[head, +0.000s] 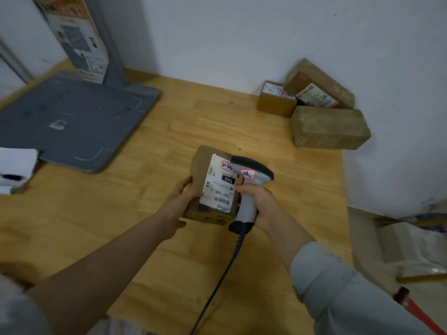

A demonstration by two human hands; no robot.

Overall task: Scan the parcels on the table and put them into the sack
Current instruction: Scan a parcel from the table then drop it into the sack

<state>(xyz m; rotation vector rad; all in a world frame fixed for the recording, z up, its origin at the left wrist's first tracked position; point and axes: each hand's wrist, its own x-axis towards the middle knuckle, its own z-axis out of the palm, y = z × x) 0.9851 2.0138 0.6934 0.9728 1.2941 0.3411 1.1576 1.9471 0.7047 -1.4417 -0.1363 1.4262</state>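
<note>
A brown cardboard parcel (pixel 202 170) with a white shipping label is held above the middle of the wooden table (pixel 145 189). My left hand (pixel 180 201) grips its left side. My right hand (pixel 260 204) grips the handle of a grey barcode scanner (pixel 251 175), whose dark head sits over the parcel's right edge beside the label. The scanner's black cable trails down toward me. Three more brown parcels (pixel 329 126) lie stacked in the table's far right corner against the wall. A pale sack (pixel 411 250) with wrapped items sits off the table's right edge.
A grey metal base plate (pixel 72 117) with an upright post covers the table's far left. A white device (pixel 14 168) sits at the left edge. A red-handled object (pixel 416 308) pokes in at the lower right. White walls bound the back and right.
</note>
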